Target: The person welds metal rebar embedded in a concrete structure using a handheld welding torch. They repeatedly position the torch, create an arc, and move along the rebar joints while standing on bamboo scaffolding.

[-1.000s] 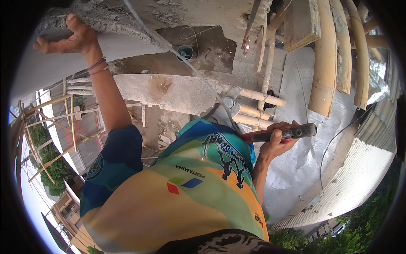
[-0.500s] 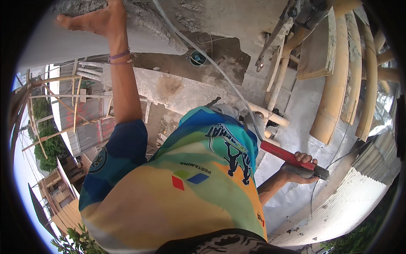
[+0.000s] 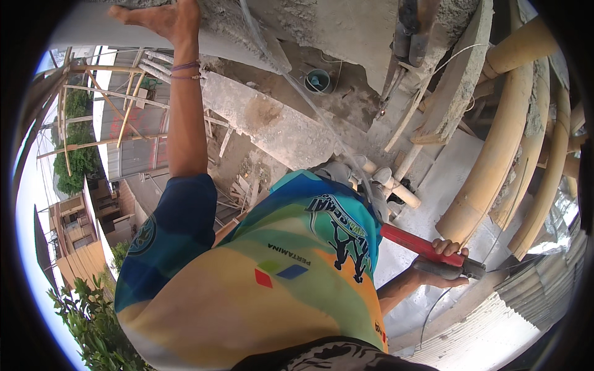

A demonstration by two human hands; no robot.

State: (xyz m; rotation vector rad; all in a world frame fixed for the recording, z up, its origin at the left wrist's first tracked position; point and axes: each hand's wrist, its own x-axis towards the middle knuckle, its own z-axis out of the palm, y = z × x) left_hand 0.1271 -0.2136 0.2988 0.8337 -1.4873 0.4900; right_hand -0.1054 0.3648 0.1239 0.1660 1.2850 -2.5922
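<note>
My right hand (image 3: 442, 263) is closed around a long red tool (image 3: 411, 242) with a grey, metal-looking end that sticks out past my fingers. Its exact kind does not show. The tool's other end meets the side of my multicoloured shirt. Stretched out ahead on the left, my left hand (image 3: 158, 17) rests on a rough concrete ledge (image 3: 244, 52), purple bands at the wrist. The top of that hand is cut off by the picture edge, and one digit extends to the left. A clear hose (image 3: 294, 83) runs from the ledge down toward my right side.
Thick bamboo poles (image 3: 482, 179) and a cement-stained board (image 3: 461, 77) stand at the right. Below lie a concrete slab (image 3: 266, 120), a bucket (image 3: 318, 81) and loose wood scraps (image 3: 243, 190). Corrugated roofing (image 3: 489, 328) is at lower right, bamboo scaffolding (image 3: 127, 111) at left.
The view has shifted, so the bucket, slab and left hand appear farther right. The red tool sits slightly lower, with my right hand still around it. My left hand remains on the ledge.
</note>
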